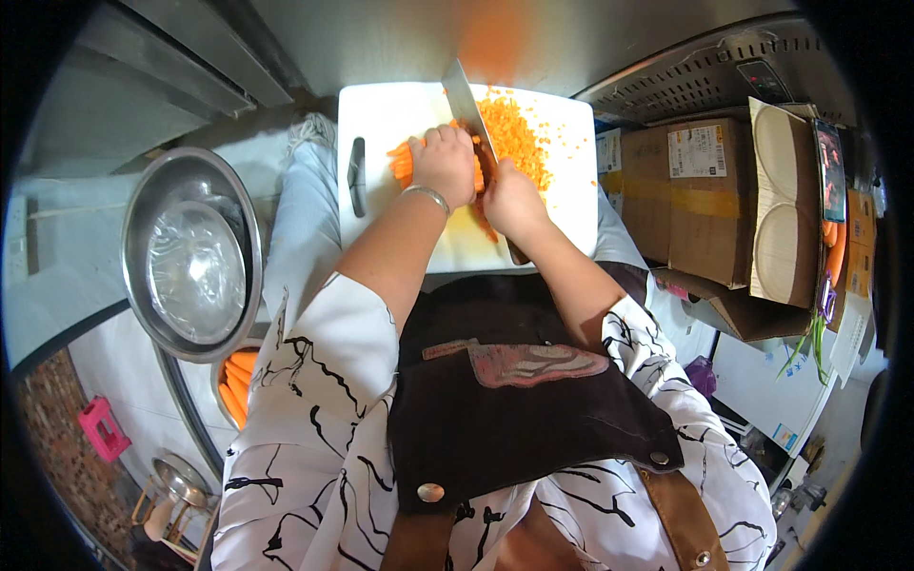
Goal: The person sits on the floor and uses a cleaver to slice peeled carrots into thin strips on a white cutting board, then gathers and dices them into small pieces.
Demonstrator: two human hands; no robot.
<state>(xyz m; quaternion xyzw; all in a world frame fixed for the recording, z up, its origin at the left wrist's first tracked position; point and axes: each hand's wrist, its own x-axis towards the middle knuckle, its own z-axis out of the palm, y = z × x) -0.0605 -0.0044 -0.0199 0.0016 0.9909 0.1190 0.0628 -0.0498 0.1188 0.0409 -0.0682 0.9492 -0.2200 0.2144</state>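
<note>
A white plastic cutting board [385, 235] lies before me. My left hand [444, 163] presses down on a bunch of carrot sticks [401, 164], its fingers bent over them near the blade. A cleaver [468, 100] stands upright on its edge beside those fingers, its handle end towards me. My right hand [513, 198] is closed around the cleaver at its near end. Finely diced carrot [518, 135] is heaped on the right half of the board, with loose bits scattered around it. Part of the cut carrot is hidden under my left hand and behind the blade.
At the left stands a steel bowl [130, 264] with a clear plastic bag [196, 275] inside. Below it, whole carrots [235, 382] lie in another container. Cardboard boxes [646, 200] stand at the right. A metal surface [400, 43] rises beyond the board's far edge.
</note>
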